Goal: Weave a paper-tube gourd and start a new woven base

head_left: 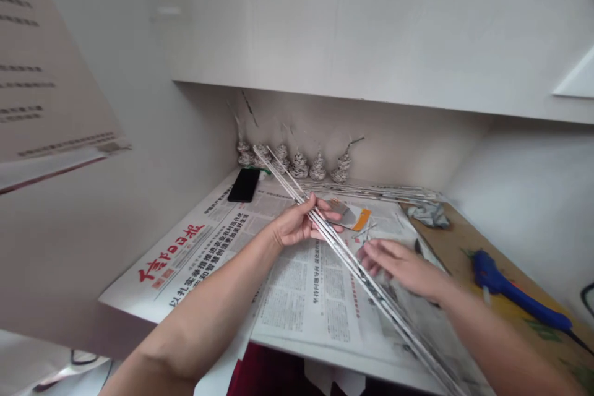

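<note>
My left hand is closed around a bundle of long, thin rolled-newspaper sticks, thumb on top and fingertips showing past them. The bundle slants from the back left down to the front right, above a newspaper sheet. Close to the sticks' right side is my right hand, its fingers loosely bent and apart, slightly blurred, with nothing visible in them. Beyond my hands lies a grey and orange packet on the newspaper.
Several woven paper gourds stand along the back wall. A black phone lies at the left. More paper sticks rest behind. At the right are a crumpled grey cloth and a blue glue gun. A low overhanging panel crosses above.
</note>
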Available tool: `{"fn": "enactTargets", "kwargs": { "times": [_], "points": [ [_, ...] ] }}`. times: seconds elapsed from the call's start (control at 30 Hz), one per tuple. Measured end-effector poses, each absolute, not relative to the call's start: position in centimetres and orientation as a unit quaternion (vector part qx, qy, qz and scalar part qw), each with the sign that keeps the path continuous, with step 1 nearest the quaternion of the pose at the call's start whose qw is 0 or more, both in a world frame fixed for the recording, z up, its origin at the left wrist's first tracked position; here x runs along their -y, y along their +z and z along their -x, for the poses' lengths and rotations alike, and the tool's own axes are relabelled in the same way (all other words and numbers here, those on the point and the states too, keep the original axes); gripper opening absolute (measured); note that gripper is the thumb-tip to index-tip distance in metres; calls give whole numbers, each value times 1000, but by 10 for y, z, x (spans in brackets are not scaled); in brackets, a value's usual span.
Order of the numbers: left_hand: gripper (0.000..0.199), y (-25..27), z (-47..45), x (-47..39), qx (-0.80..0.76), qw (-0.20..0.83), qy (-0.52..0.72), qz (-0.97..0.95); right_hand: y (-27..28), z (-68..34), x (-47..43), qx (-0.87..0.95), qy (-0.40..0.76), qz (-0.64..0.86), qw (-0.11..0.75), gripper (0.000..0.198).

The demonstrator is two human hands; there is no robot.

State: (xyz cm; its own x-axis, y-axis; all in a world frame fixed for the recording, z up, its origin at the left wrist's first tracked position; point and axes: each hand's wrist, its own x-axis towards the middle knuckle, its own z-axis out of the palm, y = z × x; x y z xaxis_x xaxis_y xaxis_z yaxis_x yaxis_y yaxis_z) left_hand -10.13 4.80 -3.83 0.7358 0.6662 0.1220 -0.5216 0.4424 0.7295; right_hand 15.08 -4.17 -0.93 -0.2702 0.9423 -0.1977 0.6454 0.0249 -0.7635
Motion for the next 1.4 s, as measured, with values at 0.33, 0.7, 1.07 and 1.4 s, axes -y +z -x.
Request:
{"fn": "enactTargets", "kwargs": {
  "times": [0.33,0.7,1.07,1.4],
  "points": [
    [26,-34,101,-52,-110,826,438,-338,-41,-85,56,459,747,431,215,36],
    [24,-26,104,-61,-187,729,627,-204,-57,-90,60,460,749,435,193,33],
    [23,-36,88,-51,-184,760,563,-267,-58,-91,88,428,718,472,280,31],
    [38,-39,90,-48,-226,790,465,-330,-12,-181,69,354,660,512,420,26]
  ]
}}
